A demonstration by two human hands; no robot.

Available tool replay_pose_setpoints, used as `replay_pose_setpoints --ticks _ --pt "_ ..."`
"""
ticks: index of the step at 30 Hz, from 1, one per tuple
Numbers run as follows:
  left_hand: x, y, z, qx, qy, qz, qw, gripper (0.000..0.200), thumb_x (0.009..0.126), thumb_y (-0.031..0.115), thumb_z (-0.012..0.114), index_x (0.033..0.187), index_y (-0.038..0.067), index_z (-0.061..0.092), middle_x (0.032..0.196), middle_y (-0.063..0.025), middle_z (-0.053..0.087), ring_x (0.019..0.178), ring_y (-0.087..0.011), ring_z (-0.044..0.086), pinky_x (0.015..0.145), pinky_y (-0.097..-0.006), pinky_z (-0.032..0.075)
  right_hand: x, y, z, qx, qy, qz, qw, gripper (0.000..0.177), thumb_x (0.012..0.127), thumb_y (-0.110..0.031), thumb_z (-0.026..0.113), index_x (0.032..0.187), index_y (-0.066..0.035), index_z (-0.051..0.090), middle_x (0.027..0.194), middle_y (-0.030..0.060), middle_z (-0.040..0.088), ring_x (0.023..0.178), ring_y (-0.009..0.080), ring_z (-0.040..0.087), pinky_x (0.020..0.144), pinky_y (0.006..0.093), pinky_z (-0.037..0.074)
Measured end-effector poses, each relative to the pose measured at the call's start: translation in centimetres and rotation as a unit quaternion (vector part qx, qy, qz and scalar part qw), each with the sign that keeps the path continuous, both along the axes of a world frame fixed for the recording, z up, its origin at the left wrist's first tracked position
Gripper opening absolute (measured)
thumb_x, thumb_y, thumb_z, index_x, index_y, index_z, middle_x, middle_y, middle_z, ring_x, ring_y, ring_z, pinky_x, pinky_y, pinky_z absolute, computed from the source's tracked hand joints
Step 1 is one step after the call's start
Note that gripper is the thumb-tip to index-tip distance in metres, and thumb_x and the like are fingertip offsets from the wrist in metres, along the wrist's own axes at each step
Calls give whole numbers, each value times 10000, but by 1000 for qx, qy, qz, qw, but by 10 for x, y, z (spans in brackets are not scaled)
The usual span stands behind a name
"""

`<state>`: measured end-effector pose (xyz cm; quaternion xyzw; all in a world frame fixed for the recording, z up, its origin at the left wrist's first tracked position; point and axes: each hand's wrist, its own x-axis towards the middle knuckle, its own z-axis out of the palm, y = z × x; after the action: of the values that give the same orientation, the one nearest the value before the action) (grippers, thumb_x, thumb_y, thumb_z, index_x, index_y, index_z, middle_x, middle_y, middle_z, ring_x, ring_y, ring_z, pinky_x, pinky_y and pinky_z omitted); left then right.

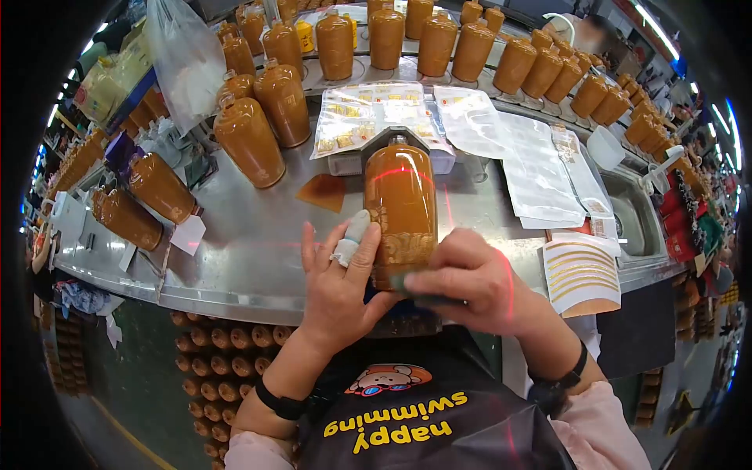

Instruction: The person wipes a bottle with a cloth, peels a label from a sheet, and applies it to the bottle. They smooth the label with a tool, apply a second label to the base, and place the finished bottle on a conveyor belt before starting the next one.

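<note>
A glossy brown bottle (401, 207) lies in a dark holder at the table's front edge, its neck pointing away and a raised pattern near its base. My left hand (341, 274) rests against the bottle's left side, fingers apart, with a pale cover and white tape on one finger. At the lower right of the bottle, my right hand (470, 286) has its fingers pressed together around a small dark green pad (427, 290), which touches the area near the bottle's base. Motion blurs the pad and fingertips. Thin red light lines cross the bottle and my right hand.
Brown bottles (249, 141) stand at the left, more in a row behind. Sticker sheets (368, 117) and white sheets (540, 172) lie beyond the bottle. A curved gold-striped sheet (581, 274) is at the right, near a sink (638, 215). A plastic bag (184, 63) hangs upper left.
</note>
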<state>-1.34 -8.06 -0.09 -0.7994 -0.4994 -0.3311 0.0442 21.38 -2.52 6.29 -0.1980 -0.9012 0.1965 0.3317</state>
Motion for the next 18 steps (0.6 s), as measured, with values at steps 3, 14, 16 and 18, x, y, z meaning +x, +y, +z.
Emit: replay_pose_setpoints --ticks 3,14,16,18 --pt "3 1 -4 1 -30 4 1000 911 802 508 711 1448 -38 374 1334 -198 532 1244 -408 445 1141 -613 130 1 8 0 -143 13 -32 989 229 786 -60 740 1007 -47 683 850 113 638 777 273 633 680 354 495" --pt "4 3 -7 -15 -36 25 999 1034 753 583 732 1465 -52 333 1337 -218 525 1224 -405 455 1131 -624 142 -11 22 5 -105 54 -38 992 155 825 -29 707 972 -1 665 816 101 649 703 159 616 625 281 481" --pt "6 7 -23 -48 -79 25 995 1034 751 582 735 1465 -51 337 1339 -216 524 1222 -402 454 1129 -624 146 -13 24 -8 -89 47 -79 992 149 834 -33 701 974 -1 660 820 92 650 692 154 612 611 269 476" --pt "7 9 -25 -62 -83 28 994 1046 747 584 737 1469 -53 327 1340 -215 521 1221 -401 453 1127 -625 149 -10 35 -9 -3 65 -254 965 162 836 -51 705 984 -5 658 807 93 644 692 159 611 616 272 478"
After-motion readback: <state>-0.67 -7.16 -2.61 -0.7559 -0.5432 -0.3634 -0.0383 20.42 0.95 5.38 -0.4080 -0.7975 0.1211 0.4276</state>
